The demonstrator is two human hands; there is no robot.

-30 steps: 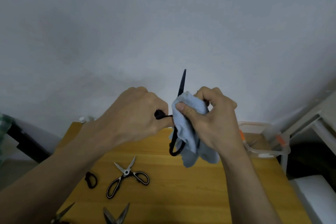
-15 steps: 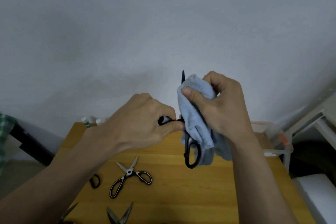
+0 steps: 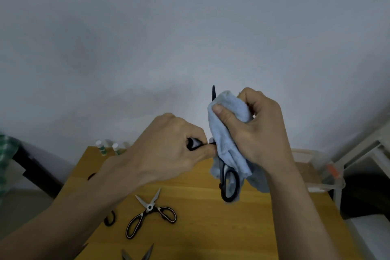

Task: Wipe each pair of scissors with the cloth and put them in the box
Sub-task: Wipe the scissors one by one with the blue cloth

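- Fingers of the left hand (image 3: 168, 154) curl tight round one black handle loop of the black scissors (image 3: 229, 183), so that grip is clamped on the tool and fixes it in the air above the tabletop (image 3: 211, 228).
- The right hand (image 3: 259, 131) pinches the blue cloth (image 3: 223, 133) round the blades, thumb pressing from the near side and the other fingers wrapped behind; this grip is clamped on cloth and steel together.
- Only the blade tip shows above the fold, and the second handle loop hangs free below it.
- To wipe well, the left hand should judge its hold firm enough that the scissors do not twist, while the cloth hand slides along the flats toward the tip, never across the edge.
- A thick fold between thumb and edge looks wise, since the point stands bare.
- The pivot and the hanging loop likely need a pass too.
- The clear box (image 3: 316, 175) sits at the right edge of the tabletop, partly hidden by the right forearm, near enough for a short carry.
- Silver-bladed scissors (image 3: 150, 214) lie open below the hands, with parts of other pairs at the near edge, apparently awaiting their turn.
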